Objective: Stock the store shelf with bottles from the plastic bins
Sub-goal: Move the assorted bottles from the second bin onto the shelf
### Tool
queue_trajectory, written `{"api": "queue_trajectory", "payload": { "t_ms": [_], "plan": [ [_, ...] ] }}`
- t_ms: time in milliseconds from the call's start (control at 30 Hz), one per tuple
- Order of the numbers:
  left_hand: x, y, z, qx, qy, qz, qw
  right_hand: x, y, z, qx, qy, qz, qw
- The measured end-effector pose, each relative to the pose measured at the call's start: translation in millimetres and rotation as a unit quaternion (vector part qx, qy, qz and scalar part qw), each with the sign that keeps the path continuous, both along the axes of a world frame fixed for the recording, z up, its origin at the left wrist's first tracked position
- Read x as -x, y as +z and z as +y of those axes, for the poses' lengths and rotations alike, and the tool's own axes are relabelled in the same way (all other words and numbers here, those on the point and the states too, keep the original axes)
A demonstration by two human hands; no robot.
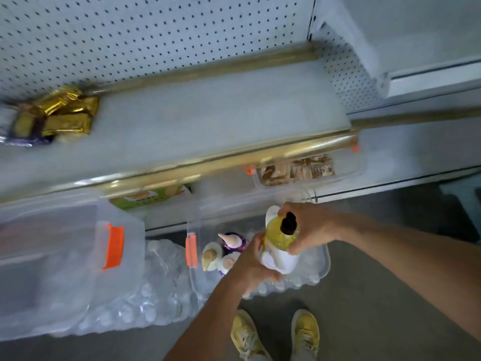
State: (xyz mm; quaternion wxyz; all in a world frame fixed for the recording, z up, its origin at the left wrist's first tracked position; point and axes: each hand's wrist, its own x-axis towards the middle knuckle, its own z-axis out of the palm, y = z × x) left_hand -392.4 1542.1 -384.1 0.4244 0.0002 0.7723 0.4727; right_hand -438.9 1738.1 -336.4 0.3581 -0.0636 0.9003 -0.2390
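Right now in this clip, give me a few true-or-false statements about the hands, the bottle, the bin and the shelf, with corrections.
1. Both hands hold the yellow bottle. True: the left hand grips its lower body, the right hand its top.
2. The bottle has a white cap. False: its pump top is black.
3. The bin under the hands holds no other bottles. False: a few bottles stand in its left part.
4. The bin latches are orange. True.
5. The shelf is full of bottles. False: only gold packets lie at its left end.
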Motion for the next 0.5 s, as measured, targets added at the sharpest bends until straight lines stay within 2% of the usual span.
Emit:
{"api": "queue_trajectory", "payload": {
  "t_ms": [133,333,500],
  "plan": [
    [2.3,49.8,-11.6,-0.025,0.042,0.028,0.998,14.8,56.0,-7.3,0.073,-0.055,-0.028,0.995],
    [10.6,122.0,-31.7,-0.035,0.095,0.079,0.992,29.3,131.6,-23.7,0.157,-0.088,-0.034,0.983],
    [21.2,188.1,-41.6,-0.060,0.156,0.118,0.979,47.9,198.4,-37.6,0.185,-0.117,-0.023,0.975]
  ]
}}
